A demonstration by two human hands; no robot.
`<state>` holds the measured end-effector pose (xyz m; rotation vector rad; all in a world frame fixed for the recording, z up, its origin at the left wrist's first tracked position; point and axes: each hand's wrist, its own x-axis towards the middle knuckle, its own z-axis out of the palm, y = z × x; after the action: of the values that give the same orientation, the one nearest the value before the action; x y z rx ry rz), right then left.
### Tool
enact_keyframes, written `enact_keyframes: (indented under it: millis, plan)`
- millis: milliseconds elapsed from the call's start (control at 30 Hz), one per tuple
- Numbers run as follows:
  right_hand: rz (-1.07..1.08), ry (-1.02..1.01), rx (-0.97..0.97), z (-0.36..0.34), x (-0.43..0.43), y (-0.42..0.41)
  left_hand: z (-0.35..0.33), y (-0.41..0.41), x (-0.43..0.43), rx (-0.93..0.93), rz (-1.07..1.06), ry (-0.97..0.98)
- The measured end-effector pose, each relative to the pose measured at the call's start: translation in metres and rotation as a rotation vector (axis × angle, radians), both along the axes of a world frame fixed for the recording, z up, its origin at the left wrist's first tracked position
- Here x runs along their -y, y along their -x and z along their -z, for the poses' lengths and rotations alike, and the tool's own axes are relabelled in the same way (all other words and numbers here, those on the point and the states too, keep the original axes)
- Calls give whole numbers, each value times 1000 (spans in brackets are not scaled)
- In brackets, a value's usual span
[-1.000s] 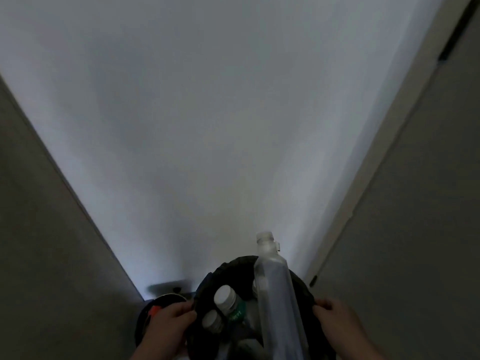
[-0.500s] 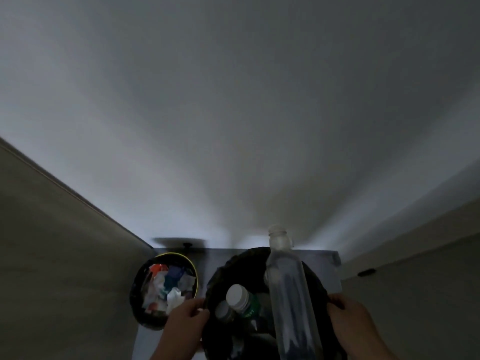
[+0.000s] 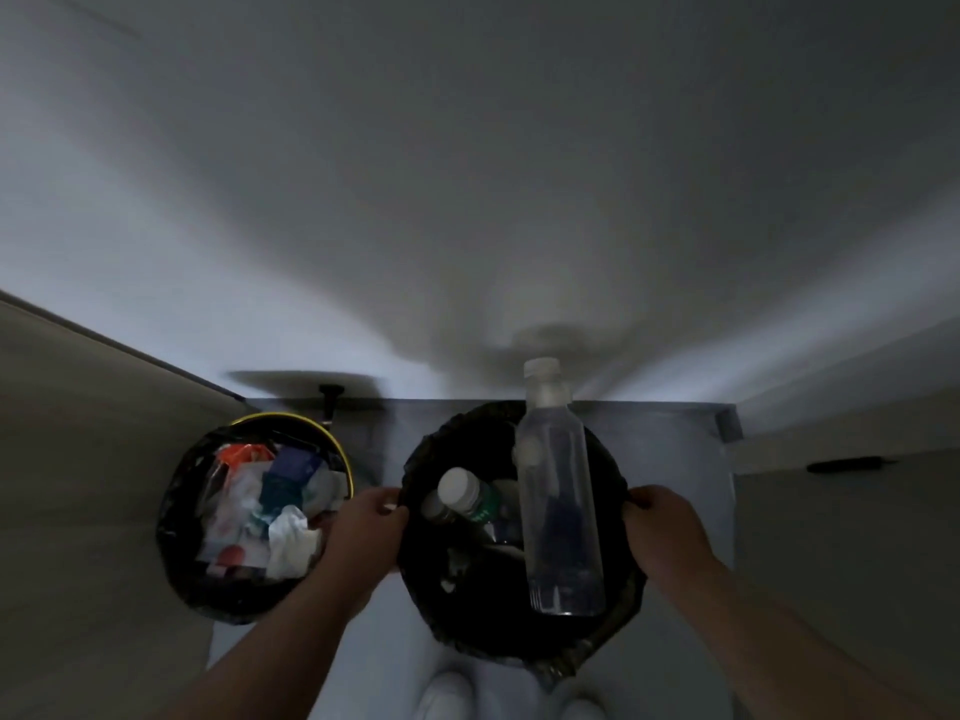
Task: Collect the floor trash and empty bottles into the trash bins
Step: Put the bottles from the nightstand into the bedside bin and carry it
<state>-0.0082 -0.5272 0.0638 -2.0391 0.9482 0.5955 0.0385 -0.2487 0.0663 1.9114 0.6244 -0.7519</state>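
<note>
The left hand (image 3: pixel 363 522) is gripping the black-lined bin (image 3: pixel 457 615) at its 9 o'clock rim, fingers curled over the edge. The right hand (image 3: pixel 660 527) is gripping the same rim at 3 o'clock. The bin is sitting squarely between the two hands, equally near to each. Whether it is resting on the floor (image 3: pixel 670 444) or hanging just above it cannot be told.

Inside, a tall clear bottle (image 3: pixel 558 511) is leaning with its long axis running from 6 to 12 o'clock. Its capped neck is poking out over the far rim at 12 o'clock, towards the wall (image 3: pixel 467 200). A shorter green-labelled bottle (image 3: pixel 462 493) with a white cap is lying towards 10 o'clock. Another cap is showing just beside it, too dim to identify.

At 9 o'clock from this bin, just beyond the left hand, the yellow-rimmed bin (image 3: pixel 340 449) is standing. It is holding crumpled paper (image 3: pixel 291 537) and coloured wrappers.

Judging by this, collecting seems nearly done. Any tilt towards 12 o'clock is likely to tip the tall bottle out.
</note>
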Motion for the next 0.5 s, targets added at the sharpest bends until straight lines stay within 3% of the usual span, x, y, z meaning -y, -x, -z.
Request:
enact_keyframes:
  millis: [167,500]
  plan:
    - [-43,14,-20,55,-3,-15,56,-7,4,47,101,-165]
    - [-68,12,-36,94,-21,-25,103,-19,-11,49,114,-267]
